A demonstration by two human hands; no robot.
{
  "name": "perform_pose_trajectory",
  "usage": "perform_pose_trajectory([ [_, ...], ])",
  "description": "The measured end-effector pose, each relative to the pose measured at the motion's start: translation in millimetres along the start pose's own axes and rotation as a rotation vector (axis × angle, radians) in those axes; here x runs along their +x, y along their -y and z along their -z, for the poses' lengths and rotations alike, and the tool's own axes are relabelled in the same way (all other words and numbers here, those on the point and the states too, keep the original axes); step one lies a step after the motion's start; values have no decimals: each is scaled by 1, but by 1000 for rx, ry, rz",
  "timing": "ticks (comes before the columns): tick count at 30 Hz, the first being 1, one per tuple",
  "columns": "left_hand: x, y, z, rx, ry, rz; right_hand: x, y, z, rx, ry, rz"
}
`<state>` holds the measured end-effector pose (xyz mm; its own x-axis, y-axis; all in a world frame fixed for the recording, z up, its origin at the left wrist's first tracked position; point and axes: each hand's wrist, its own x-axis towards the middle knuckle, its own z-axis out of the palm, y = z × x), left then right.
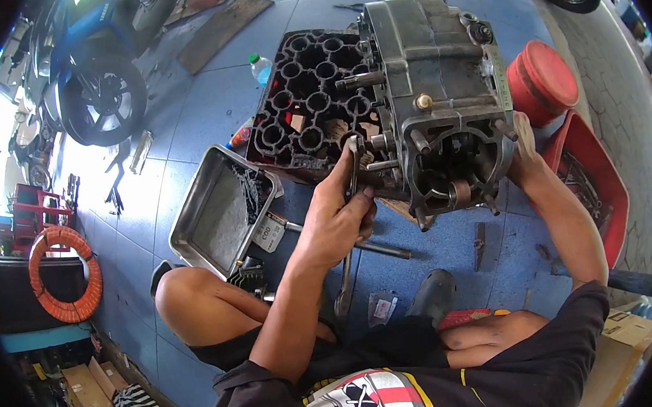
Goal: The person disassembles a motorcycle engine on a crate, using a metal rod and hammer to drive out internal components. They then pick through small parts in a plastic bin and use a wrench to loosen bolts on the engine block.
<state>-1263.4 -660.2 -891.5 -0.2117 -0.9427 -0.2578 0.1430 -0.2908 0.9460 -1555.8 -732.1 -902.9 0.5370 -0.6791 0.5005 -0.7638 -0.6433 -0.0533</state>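
Observation:
My left hand (pixel 342 211) is closed around a wrench (pixel 345 282), index finger laid along its upper part. The wrench's upper end is at a shaft (pixel 379 141) sticking out of the engine's left side; whether they touch is hard to tell. A grey metal motorcycle engine case (pixel 437 61) rests partly on a greasy crate (pixel 300 166) with round openings. Its open cylinder mouth, with studs at the corners, faces me. At the case's right side is my right hand (pixel 522 150), its fingers mostly hidden behind the metal.
A metal tray (pixel 177 229) with small dark parts sits left. To the right stand a red bucket (pixel 535 84) and a red bin (pixel 616 215) of tools. A metal bar (pixel 385 250) lies on the blue tiles. A motorcycle wheel (pixel 104 102) stands upper left.

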Motion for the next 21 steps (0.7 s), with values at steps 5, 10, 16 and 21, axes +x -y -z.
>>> perform_pose_trajectory([
  [5, 0, -32, -15, 72, 2, 182, -1, -2, 0, -51, 87, 26],
  [10, 9, 15, -9, 404, -122, -152, -2, -4, -3, 23, 48, -16],
  [16, 30, 79, 6, 615, -232, -628, -2, -5, -7, -10, 15, 24],
  [21, 37, 84, 7, 663, -268, -779, -6, -4, -8, 7, 40, -31],
])
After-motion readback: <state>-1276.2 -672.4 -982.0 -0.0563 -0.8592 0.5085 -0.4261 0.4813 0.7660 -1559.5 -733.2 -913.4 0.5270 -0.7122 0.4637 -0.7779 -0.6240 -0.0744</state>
